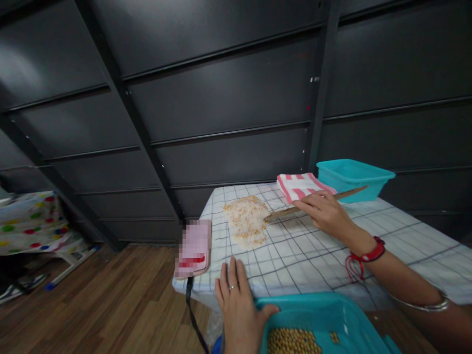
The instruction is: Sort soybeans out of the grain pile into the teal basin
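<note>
My right hand [326,211] is closed around a long, thin wooden stick [282,213]. Its left end reaches the right side of a loose pile of white rice-like grains mixed with yellow kernels or beans [246,221]. Fingers stretched, my left hand [238,300] lies at the table's near edge, its thumb over the rim of a teal plastic basin [313,298]. Inside that basin are many small tan beans [293,340]. The basin's lower part is cut off by the frame.
A folded pink-and-white striped cloth [300,184] and a second teal basin [354,172] stand at the back of the checked tablecloth [295,265]. On the left edge lies a pink, phone-like object [197,246] with a black strap [193,309]. A dark panelled wall [228,108] rises behind.
</note>
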Available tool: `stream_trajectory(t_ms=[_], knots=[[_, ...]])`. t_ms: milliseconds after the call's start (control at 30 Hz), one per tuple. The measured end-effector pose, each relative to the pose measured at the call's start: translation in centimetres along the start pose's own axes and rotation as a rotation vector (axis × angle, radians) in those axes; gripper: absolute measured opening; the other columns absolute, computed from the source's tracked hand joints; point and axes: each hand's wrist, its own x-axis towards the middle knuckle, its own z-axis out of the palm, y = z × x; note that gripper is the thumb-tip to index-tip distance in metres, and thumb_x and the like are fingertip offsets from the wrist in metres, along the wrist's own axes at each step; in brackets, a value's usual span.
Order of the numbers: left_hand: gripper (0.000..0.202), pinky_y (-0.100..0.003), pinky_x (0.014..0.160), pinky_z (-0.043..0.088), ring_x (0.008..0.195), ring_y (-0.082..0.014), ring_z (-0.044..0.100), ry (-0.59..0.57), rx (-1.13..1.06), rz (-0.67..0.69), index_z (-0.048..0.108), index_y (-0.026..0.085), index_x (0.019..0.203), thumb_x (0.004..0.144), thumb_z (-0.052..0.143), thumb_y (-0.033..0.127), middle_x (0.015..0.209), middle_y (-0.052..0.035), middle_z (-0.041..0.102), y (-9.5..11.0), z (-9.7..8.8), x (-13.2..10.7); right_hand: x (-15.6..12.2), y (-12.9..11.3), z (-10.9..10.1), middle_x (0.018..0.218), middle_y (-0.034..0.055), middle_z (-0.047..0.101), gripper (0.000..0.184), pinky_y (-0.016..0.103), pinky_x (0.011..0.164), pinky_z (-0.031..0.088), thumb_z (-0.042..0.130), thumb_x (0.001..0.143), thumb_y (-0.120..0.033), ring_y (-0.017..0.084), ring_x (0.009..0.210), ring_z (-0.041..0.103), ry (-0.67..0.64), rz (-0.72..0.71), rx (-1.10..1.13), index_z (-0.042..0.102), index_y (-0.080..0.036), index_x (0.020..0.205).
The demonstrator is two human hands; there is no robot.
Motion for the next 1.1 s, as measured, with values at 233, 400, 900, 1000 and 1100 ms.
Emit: stream_trajectory(t_ms=[233,400,900,1000,1100], knots=[[0.097,-0.054,0.096,0.02,0.12,-0.0342,0.024,0.016,0.014,0.006,0.025,0.011,0.125,0.046,0.07,0.043,0.129,-0.017,0.037,0.1,0.0,0.1,0.0,0.0,-0.2,0.072,0.0025,0.058,0.037,0.031,0.068,0.034,0.034,0.07,0.002,0.015,0.068,0.048,0.006,0.022,0.017,0.053,-0.017,0.094],[0.099,-0.055,0.095,0.022,0.119,-0.0348,0.025,0.015,0.025,0.015,0.025,0.01,0.125,0.044,0.071,0.044,0.129,-0.0167,0.037,0.1,-0.2,0.1,-0.2,0.1,-0.3,0.072,0.0032,0.059,0.037,0.032,0.067,0.035,0.034,0.068,0.003,0.016,0.068,0.048,-0.021,0.003,0.043,0.052,-0.016,0.095],[0.102,-0.053,0.096,0.021,0.119,-0.0337,0.025,0.02,0.045,0.005,0.026,0.01,0.124,0.041,0.073,0.044,0.129,-0.0159,0.037,0.3,0.0,0.2,-0.1,-0.1,-1.0,0.077,0.0034,0.06,0.035,0.033,0.067,0.036,0.035,0.072,0.002,0.016,0.072,0.051,0.034,-0.036,0.122,0.049,-0.018,0.097],[0.101,-0.053,0.096,0.022,0.119,-0.0338,0.025,0.018,0.042,0.005,0.025,0.011,0.125,0.041,0.072,0.044,0.129,-0.016,0.037,0.3,-0.1,0.2,0.0,0.0,-1.3,0.076,0.0033,0.06,0.036,0.032,0.065,0.036,0.035,0.071,0.003,0.016,0.071,0.05,0.045,-0.06,0.138,0.049,-0.018,0.097],[0.099,-0.054,0.096,0.021,0.12,-0.0341,0.024,0.008,0.025,0.005,0.024,0.011,0.125,0.044,0.07,0.043,0.129,-0.0165,0.036,0.3,-0.1,0.1,0.1,0.0,-1.6,0.076,0.0034,0.06,0.037,0.032,0.066,0.036,0.035,0.069,0.004,0.015,0.07,0.051,0.05,-0.07,0.135,0.049,-0.017,0.097]])
